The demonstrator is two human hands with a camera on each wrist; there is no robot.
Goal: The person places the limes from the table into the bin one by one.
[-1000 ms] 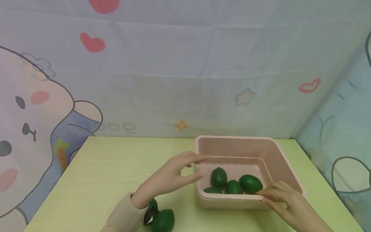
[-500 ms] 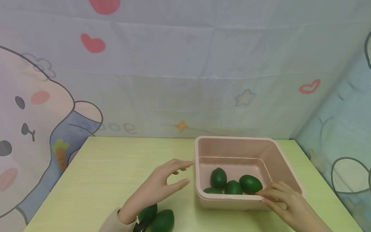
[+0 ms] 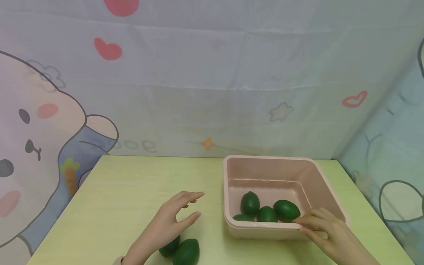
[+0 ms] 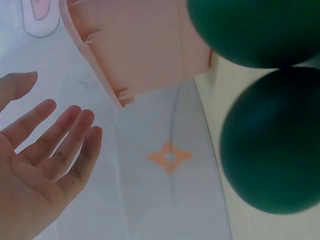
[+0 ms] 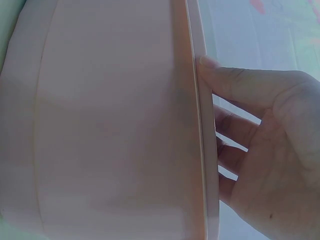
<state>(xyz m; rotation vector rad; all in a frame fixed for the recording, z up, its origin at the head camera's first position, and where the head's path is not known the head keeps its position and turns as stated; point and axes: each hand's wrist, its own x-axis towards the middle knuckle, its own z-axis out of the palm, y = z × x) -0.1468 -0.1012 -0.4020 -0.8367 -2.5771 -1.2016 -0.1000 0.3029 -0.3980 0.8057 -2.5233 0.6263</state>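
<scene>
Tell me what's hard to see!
- Head: the pink rectangular plastic bin hides part of its leftmost dark-green oval object.
- Head: the bare left hand covers part of a dark-green object outside.
- Head: bottom edge clips the other outside object.
- Right wrist: rim hides finger ends of the right hand.

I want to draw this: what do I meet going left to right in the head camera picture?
Cartoon animal → left hand → backmost green fruit in the pink box → rightmost green fruit → right hand.
</scene>
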